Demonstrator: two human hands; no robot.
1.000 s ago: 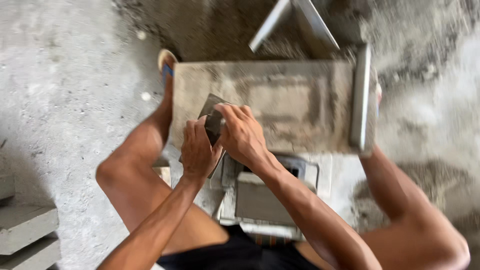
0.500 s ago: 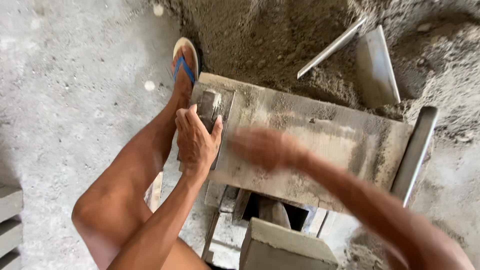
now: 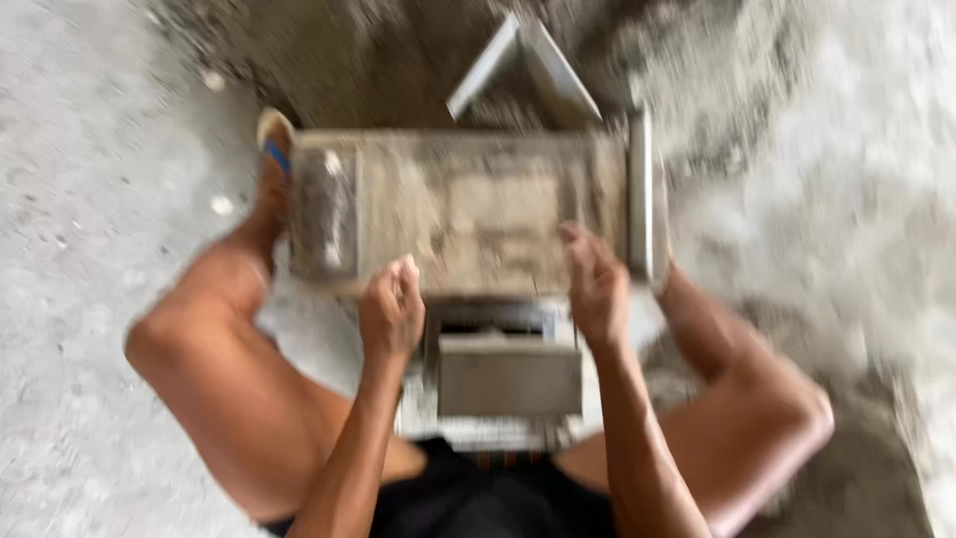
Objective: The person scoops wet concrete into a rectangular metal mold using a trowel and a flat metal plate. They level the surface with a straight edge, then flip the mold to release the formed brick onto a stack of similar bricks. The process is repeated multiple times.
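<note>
A: What do we see under us?
B: Grey concrete floor (image 3: pixel 90 149), dark sand pile (image 3: pixel 398 50) at twelve o'clock.
A: And our hands?
B: Both rest on the mortar-filled block mould (image 3: pixel 468 204): left hand (image 3: pixel 390 311) curled at seven o'clock, right hand (image 3: pixel 596 284) loosely open at five; grip too blurred to tell.

A long rectangular grey mould block (image 3: pixel 468 209), caked with cement, is lying flat and crosswise on the floor between the person's knees. A metal plate (image 3: pixel 640 194) is standing on edge at its right end. Its near edge is touching both hands; the blur is hiding finer detail.
</note>
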